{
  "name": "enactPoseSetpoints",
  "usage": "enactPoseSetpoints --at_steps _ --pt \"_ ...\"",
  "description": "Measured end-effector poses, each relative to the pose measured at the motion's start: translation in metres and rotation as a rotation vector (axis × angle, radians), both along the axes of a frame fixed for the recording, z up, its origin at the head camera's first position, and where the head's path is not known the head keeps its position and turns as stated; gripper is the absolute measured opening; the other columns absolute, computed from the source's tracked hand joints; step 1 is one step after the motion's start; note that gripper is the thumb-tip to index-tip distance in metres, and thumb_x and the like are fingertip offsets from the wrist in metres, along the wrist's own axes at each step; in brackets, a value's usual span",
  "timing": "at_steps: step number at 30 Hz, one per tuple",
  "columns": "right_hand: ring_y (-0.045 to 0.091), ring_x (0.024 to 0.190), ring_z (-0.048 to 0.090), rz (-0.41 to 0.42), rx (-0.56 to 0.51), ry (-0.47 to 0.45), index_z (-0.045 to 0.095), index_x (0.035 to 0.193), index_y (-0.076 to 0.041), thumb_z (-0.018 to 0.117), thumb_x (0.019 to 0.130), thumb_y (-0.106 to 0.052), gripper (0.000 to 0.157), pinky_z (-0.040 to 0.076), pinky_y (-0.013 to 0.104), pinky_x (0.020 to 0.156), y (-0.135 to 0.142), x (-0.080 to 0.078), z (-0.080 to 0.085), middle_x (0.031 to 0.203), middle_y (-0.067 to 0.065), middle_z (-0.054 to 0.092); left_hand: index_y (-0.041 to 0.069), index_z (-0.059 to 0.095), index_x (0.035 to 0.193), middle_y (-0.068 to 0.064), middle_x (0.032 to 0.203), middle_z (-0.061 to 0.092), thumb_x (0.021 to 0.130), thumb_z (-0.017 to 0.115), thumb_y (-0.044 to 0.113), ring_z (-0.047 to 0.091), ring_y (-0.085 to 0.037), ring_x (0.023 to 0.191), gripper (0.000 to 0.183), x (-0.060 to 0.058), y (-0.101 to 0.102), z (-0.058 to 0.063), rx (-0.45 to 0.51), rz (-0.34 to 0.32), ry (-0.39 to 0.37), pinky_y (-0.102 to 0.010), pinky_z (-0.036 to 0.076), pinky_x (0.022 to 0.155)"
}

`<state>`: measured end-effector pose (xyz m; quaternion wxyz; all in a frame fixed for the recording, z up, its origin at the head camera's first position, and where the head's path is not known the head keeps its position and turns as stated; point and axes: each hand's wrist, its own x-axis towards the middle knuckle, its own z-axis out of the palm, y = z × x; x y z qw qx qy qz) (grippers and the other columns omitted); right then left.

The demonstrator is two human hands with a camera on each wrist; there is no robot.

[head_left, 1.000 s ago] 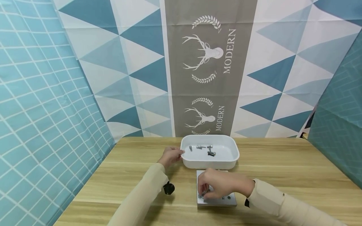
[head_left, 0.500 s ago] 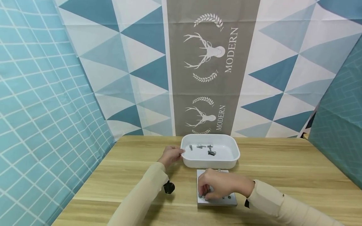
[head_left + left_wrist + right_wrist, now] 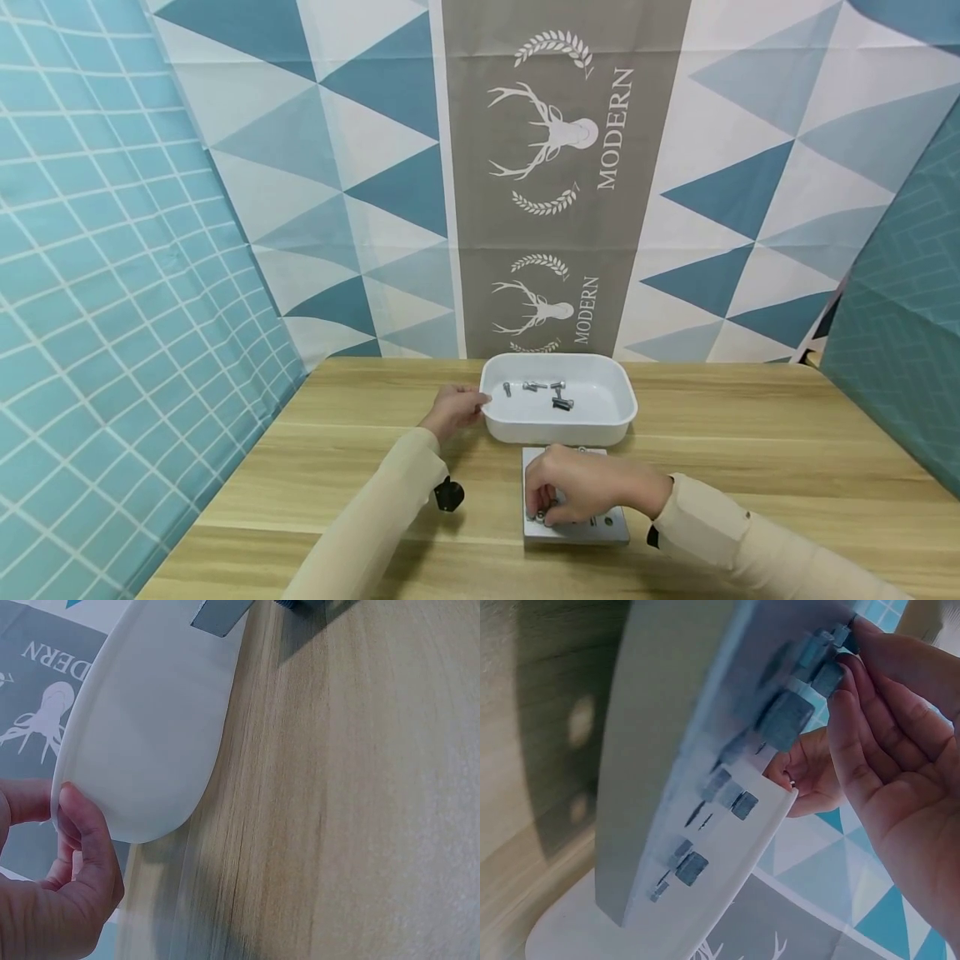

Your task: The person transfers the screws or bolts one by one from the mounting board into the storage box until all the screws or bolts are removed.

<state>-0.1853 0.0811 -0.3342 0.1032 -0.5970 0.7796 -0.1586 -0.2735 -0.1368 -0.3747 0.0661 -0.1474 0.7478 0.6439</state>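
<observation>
My left hand (image 3: 453,410) pinches the left rim of a white plastic tray (image 3: 555,434), thumb on one side of the wall and fingers on the other. Several loose bolts (image 3: 561,404) lie inside the tray. In front of it a grey metal block (image 3: 577,538) with holes rests on the table, partly covered by my right hand (image 3: 577,485). The right wrist view shows thumb and fingertips pinching a small bolt (image 3: 843,634) at the block's face. Other bolts with cylindrical heads (image 3: 786,720) stand in the block close by.
The wooden table (image 3: 750,442) extends to both sides of the tray and block. Behind it hangs a patterned cloth (image 3: 555,183). A blue checked cloth (image 3: 127,275) borders the left, and a teal cloth (image 3: 900,333) the right.
Both hands keep their places, left at the tray rim and right over the block. The right fingers shift only slightly at the bolt. The head view tilts a little.
</observation>
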Motion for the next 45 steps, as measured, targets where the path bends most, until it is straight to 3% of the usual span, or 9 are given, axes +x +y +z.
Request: enactPoseSetpoints --at_steps 7,14,30,45 --pt "-0.009 0.069 0.054 -0.015 -0.005 -0.016 0.071 0.086 -0.014 0.075 0.079 -0.007 0.011 0.052 0.009 0.064 0.0004 -0.0012 -0.0013 0.079 -0.007 0.068 -0.007 0.061 0.107 -0.005 0.085 0.055 0.088 0.064 0.005 0.052 -0.009 0.067 0.023 -0.0002 0.0007 0.0009 0.008 -0.002 0.011 -0.017 0.05 0.062" --pt "-0.008 0.07 0.053 -0.019 0.008 -0.017 0.07 0.086 -0.015 0.072 0.079 -0.005 0.012 0.047 0.004 0.064 0.0007 0.0011 -0.0037 0.08 -0.008 0.067 -0.006 0.061 0.109 -0.004 0.085 0.054 0.088 0.064 0.006 0.052 -0.01 0.069 0.024 0.0001 0.0 0.0012 0.002 -0.004 0.002 -0.018 0.051 0.063" --pt "-0.006 0.067 0.052 -0.014 -0.085 -0.02 0.068 0.083 -0.014 0.068 0.075 -0.004 0.014 0.047 0.005 0.06 0.0036 0.0007 -0.0026 0.076 -0.007 0.064 -0.005 0.061 0.106 -0.004 0.083 0.054 0.088 0.063 0.006 0.053 -0.01 0.069 0.021 -0.0015 0.0008 -0.0004 -0.003 0.0 -0.001 -0.021 0.054 0.068" --pt "-0.005 0.067 0.052 0.005 -0.171 0.01 0.066 0.082 -0.014 0.066 0.073 -0.004 0.014 0.05 0.009 0.059 0.0058 -0.0002 -0.0028 0.076 -0.007 0.063 -0.007 0.061 0.106 -0.004 0.083 0.054 0.087 0.064 0.003 0.052 -0.009 0.066 0.022 -0.0018 0.0016 -0.0004 0.001 0.003 0.003 -0.019 0.051 0.064"
